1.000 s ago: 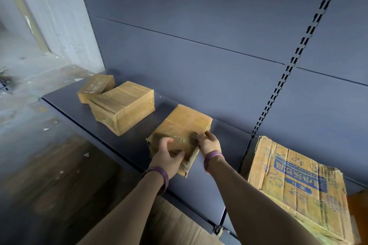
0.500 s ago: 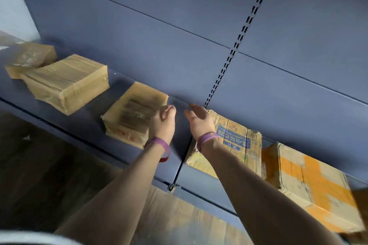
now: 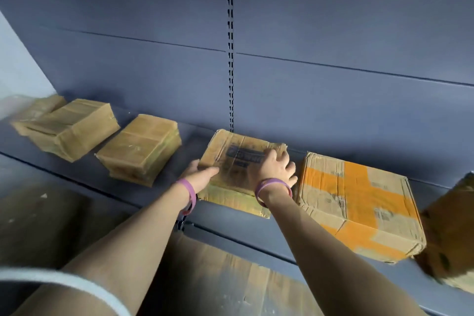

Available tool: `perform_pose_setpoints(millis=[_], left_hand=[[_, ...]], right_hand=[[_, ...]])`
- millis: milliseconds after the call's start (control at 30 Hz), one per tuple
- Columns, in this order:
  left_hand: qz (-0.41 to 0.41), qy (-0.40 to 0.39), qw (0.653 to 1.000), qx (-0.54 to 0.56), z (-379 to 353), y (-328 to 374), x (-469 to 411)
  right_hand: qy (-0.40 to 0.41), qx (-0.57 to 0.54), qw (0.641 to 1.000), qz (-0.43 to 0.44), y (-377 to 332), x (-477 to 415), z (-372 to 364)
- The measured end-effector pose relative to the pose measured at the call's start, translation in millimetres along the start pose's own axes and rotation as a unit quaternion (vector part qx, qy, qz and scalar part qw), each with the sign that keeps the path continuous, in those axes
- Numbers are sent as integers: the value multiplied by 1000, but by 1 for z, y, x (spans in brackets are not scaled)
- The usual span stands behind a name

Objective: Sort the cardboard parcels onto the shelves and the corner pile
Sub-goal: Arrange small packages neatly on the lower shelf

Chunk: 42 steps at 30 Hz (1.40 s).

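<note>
A worn parcel with blue print lies flat on the dark blue shelf. My left hand grips its left front edge, thumb on top. My right hand lies over its right top side, fingers curled round the right edge. To the left sit a taped flat parcel, a bigger taped parcel and a small parcel behind it. On the right stands a box with orange tape.
A further brown box sits at the far right, cut off by the frame. Flattened cardboard lies under the shelf. The shelf's back panel with a slotted upright rises behind the parcels. Bare concrete floor is at lower left.
My hands let go of the taped flat parcel, which stays on the shelf, and moved right onto the blue-printed parcel. The view swung right, showing the far-right box.
</note>
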<state>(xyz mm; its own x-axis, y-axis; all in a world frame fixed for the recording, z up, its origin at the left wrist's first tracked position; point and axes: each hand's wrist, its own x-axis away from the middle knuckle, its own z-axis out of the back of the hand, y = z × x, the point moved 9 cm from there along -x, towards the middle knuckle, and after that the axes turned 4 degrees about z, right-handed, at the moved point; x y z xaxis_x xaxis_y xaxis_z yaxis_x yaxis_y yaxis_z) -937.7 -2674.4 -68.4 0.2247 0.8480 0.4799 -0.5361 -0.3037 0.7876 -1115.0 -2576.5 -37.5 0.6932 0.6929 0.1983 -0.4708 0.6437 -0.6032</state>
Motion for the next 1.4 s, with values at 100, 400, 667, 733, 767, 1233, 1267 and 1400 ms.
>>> perform_pose_setpoints(millis=[100, 400, 667, 733, 767, 1233, 1267, 1400], left_hand=[[39, 18, 999, 12, -7, -14, 22], [3, 85, 991, 99, 16, -21, 63], [-54, 112, 991, 52, 52, -39, 47], [-74, 133, 986, 71, 59, -30, 54], [-82, 139, 984, 76, 62, -27, 54], [-150, 106, 976, 115, 82, -9, 68], [-147, 99, 976, 124, 83, -10, 67], [-127, 84, 977, 146, 91, -20, 64]], right_hand=[[-48, -71, 996, -34, 26, 15, -5], [-63, -274, 960, 3, 31, 27, -16], [1, -385, 923, 20, 11, 8, -14], [0, -398, 917, 26, 4, 7, -12], [5, -406, 913, 27, 2, 7, -10], [-48, -426, 903, 19, 25, 28, 10], [-61, -434, 899, 20, 25, 29, 7], [-108, -425, 897, 45, 21, 33, 1]])
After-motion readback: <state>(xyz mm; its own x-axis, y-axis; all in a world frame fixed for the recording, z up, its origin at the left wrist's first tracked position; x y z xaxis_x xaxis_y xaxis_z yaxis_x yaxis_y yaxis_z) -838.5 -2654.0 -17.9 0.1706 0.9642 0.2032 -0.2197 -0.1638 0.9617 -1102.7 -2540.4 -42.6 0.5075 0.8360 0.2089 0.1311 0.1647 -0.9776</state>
